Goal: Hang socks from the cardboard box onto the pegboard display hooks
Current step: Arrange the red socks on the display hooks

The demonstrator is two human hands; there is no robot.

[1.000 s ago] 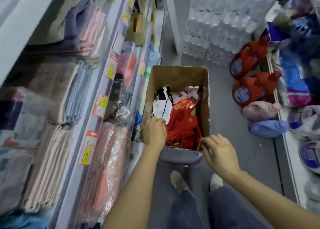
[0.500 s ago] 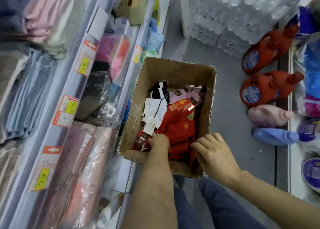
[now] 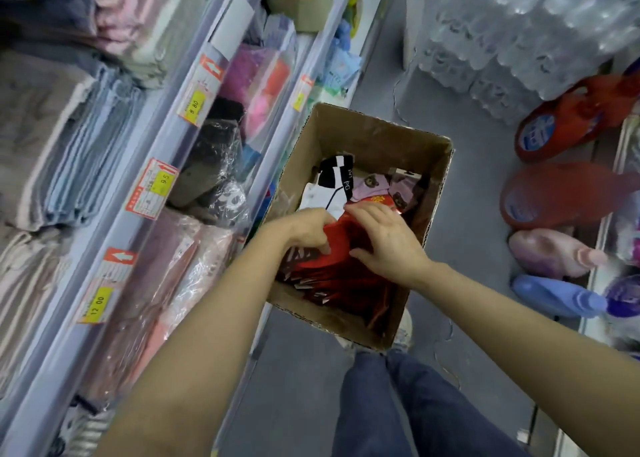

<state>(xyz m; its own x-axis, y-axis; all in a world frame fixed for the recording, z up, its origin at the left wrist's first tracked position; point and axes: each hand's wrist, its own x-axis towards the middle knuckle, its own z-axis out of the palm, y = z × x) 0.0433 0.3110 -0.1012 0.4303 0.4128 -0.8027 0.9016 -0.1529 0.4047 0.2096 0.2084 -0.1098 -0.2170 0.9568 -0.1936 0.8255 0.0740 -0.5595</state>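
Note:
An open cardboard box [image 3: 436, 179] stands on the floor in front of me. It holds a stack of red socks [image 3: 332, 276] with card tags, black-and-white socks [image 3: 332, 179] and pink socks [image 3: 374, 188] at the far end. My left hand [image 3: 308, 229] is inside the box with its fingers closed on the top red socks. My right hand [image 3: 388, 240] lies flat on the same red bundle, fingers spread over it. No pegboard or hooks are in view.
Shelves [image 3: 138, 235] of folded towels and wrapped textiles with price tags run along the left. Wrapped water bottles [image 3: 519, 34] are stacked at the back. Red, pink and blue detergent bottles [image 3: 554, 197] lie on the floor at the right. My legs [image 3: 398, 404] are below.
Both hands have moved into the box onto the red socks. The right hand left the box's near edge. The camera came closer to the box.

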